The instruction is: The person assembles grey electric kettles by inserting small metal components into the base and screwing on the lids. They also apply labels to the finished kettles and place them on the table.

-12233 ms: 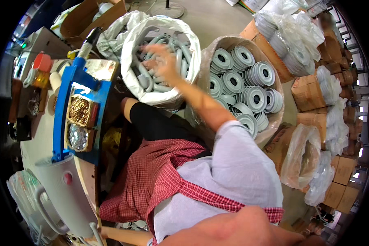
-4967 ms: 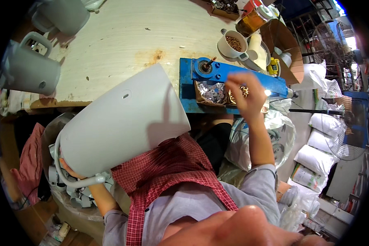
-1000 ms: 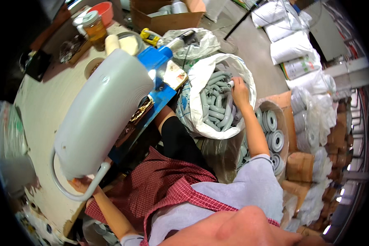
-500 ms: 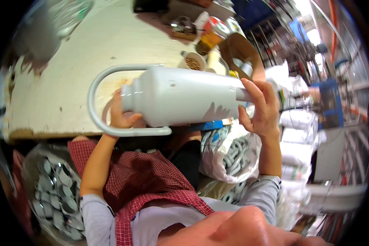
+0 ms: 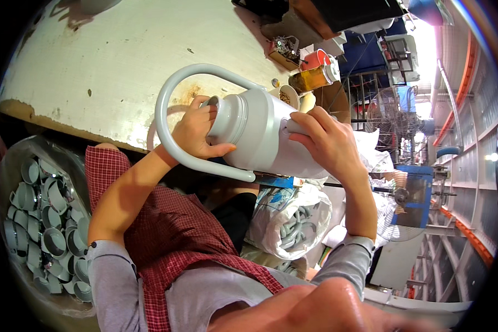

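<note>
A pale grey vacuum jug [image 5: 263,138] lies tilted in front of me at the table's edge, its open neck pointing left. A large U-shaped grey carrying handle [image 5: 161,110] loops round the neck end. My left hand [image 5: 193,130] reaches through that loop and grips the neck, with fingers at the mouth and thumb outside. Against the jug's upper side, my right hand [image 5: 335,141] pinches a short grey bar-like part [image 5: 296,127]. That part's far end is hidden under the fingers, as is the jug's base.
Left of my lap stands a clear bag of grey ring-shaped parts [image 5: 52,240]. A white bag of curved grey pieces [image 5: 297,228] sits below the jug. The white table [image 5: 122,50] holds a cup of small brass-coloured parts [image 5: 285,96], an amber jar [image 5: 309,79] and a box of metal bits [image 5: 284,51].
The jug has turned so its mouth shows more. My right hand has moved from near the base to the side by the shoulder. The whole view has swung too.
</note>
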Demonstrator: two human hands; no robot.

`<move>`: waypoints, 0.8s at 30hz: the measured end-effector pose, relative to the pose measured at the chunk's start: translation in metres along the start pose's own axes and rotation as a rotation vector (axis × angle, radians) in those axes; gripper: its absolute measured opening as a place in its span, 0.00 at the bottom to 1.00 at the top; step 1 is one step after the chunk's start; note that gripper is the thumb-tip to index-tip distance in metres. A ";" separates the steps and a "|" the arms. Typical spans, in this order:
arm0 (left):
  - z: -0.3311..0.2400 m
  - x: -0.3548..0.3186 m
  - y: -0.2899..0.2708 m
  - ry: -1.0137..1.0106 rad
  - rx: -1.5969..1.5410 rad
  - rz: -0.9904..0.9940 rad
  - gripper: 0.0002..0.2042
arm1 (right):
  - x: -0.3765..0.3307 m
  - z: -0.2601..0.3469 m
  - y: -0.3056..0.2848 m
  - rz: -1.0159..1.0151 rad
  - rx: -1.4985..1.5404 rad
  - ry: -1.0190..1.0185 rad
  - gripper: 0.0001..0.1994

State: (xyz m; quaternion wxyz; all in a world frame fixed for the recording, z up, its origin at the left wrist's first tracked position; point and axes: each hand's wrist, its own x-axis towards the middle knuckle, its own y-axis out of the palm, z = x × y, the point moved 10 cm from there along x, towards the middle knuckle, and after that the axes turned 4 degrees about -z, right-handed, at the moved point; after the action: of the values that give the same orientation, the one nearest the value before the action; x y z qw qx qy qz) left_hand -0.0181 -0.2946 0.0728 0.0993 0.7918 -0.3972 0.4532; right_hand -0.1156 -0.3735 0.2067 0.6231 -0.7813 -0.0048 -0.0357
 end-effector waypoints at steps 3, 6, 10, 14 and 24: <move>0.001 0.002 -0.004 0.003 -0.002 -0.035 0.21 | 0.006 0.000 0.002 0.031 0.023 -0.035 0.16; 0.000 0.001 -0.005 0.000 -0.008 -0.047 0.21 | 0.009 0.002 0.005 0.064 0.070 -0.068 0.15; -0.002 0.001 -0.006 0.010 -0.028 -0.067 0.21 | 0.011 0.001 0.011 0.141 0.101 -0.083 0.15; -0.002 -0.001 -0.004 -0.006 -0.009 -0.035 0.22 | 0.012 -0.001 0.016 0.203 0.112 -0.089 0.15; -0.001 0.000 -0.005 -0.007 -0.022 -0.050 0.22 | 0.014 -0.001 0.022 0.252 0.119 -0.077 0.16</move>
State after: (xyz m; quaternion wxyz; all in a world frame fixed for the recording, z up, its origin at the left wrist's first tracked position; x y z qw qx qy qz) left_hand -0.0152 -0.2903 0.0744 0.1180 0.8018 -0.3828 0.4435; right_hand -0.1005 -0.3799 0.1868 0.6671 -0.7383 0.0673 0.0732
